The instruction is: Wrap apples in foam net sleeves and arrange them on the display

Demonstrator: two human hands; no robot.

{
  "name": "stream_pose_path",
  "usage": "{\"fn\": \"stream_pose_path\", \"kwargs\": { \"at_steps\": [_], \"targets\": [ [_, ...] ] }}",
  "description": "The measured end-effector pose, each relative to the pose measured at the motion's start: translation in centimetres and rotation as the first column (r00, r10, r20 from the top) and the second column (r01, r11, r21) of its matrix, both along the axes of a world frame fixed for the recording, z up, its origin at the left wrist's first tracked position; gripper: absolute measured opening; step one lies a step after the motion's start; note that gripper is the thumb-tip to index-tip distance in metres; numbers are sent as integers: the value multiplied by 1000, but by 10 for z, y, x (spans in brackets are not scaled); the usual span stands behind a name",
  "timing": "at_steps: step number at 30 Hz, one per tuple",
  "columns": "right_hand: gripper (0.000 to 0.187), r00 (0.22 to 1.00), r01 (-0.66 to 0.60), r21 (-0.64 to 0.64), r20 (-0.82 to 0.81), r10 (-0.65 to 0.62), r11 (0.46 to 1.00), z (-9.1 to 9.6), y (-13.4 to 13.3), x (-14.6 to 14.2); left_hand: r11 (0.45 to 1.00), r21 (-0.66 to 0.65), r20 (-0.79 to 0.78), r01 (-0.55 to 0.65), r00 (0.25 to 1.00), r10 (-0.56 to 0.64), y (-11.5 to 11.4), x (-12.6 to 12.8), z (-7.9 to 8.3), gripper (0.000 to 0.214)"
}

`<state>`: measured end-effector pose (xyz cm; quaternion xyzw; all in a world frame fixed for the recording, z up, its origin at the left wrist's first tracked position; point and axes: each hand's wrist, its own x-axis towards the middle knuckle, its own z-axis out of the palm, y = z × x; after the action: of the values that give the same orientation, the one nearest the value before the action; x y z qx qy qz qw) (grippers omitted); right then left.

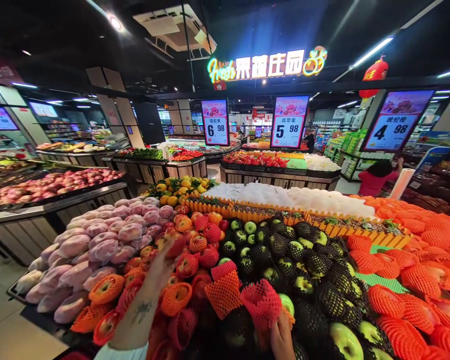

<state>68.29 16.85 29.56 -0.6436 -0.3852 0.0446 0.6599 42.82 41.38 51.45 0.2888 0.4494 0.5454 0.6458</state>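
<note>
My left hand (160, 267) reaches forward over the fruit stand (41, 320), and its fingers close round a bare red apple (175, 244) on the pile of red apples in orange and red foam nets (195, 260). A small tattoo shows on that forearm. At the bottom edge, my right hand (281, 341) pinches the lower end of an empty red foam net (261, 301). An empty orange net (225, 294) lies just left of it. Green apples in black nets (303, 260) fill the middle of the stand.
Pink-wrapped fruit (97, 245) is heaped at the left, oranges (178, 189) and white nets (285, 196) at the back, orange-netted fruit (416, 270) at the right. Price signs (289, 122) hang above. A person in red (375, 177) stands at the far right. An aisle runs along the left.
</note>
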Motion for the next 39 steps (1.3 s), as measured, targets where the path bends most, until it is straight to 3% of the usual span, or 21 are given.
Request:
{"fn": "stream_pose_path", "kwargs": {
  "at_steps": [4, 7, 11, 14, 18, 21, 27, 30, 34, 39],
  "targets": [
    [21, 991, -125, -19, -40, 124, 992, 30, 1, -11, 979, 83, 21, 187, 982, -190, -51, 41, -37, 45],
    [12, 979, -203, -13, -35, 203, 979, 48, 1, -18, 923, 131, -136, 362, 929, -345, -85, 76, -64, 60],
    [13, 979, -197, 23, 50, 195, 980, 60, -1, -20, 702, 225, -359, 676, 727, -585, -120, 110, -75, 67],
    [22, 986, -157, 68, 59, 153, 985, 60, -1, -17, 581, 285, -472, 762, 639, -607, -135, 119, -71, 73],
    [17, 980, -175, 74, 104, 167, 982, 54, 0, -15, 585, 303, -539, 753, 641, -546, -139, 116, -66, 64],
    [34, 980, -126, 90, 163, 111, 988, 44, 1, -15, 600, 291, -622, 745, 624, -473, -138, 112, -64, 55],
    [42, 976, 24, 107, 215, -46, 994, 13, 4, -7, 561, 206, -783, 802, 479, -397, -137, 111, -68, 45],
    [40, 985, 10, 68, 171, -21, 998, 5, 5, -4, 576, 199, -786, 793, 481, -389, -137, 112, -73, 46],
    [39, 986, -98, 70, 139, 88, 993, 10, 8, -8, 600, 188, -751, 778, 507, -423, -136, 109, -77, 51],
    [50, 979, -191, 65, 83, 186, 979, 23, 8, -14, 508, 173, -757, 844, 444, -479, -139, 105, -74, 46]
  ]
}}
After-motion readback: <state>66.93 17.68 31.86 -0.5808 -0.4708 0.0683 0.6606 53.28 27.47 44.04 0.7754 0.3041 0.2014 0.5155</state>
